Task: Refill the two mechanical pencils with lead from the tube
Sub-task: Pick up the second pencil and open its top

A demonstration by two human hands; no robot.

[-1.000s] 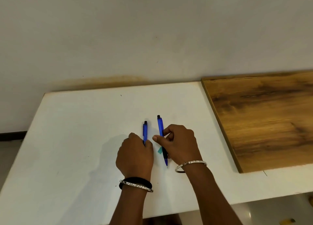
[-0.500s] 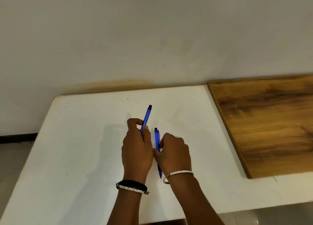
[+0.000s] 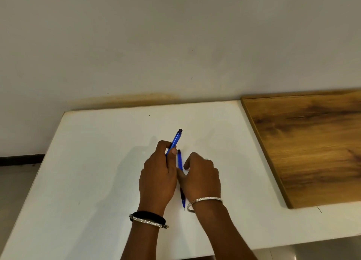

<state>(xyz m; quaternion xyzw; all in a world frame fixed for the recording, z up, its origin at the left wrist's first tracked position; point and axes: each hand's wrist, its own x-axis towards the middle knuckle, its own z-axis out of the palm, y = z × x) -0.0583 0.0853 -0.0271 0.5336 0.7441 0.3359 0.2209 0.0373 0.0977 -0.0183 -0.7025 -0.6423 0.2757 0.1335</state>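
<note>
One blue pencil (image 3: 176, 139) is pinched in the left hand (image 3: 157, 179), its cap end tilted up off the table (image 3: 88, 162). The second pencil (image 3: 179, 160) lies flat between the hands. The right hand (image 3: 201, 179) curls just beside it, and whether it grips anything cannot be told. The raised pencil probably needs steadying before its cap is pulled.

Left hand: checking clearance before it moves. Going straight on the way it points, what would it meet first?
The way looks free: beyond the left hand, gripping a pencil, lies only table, then probably the wall.
</note>
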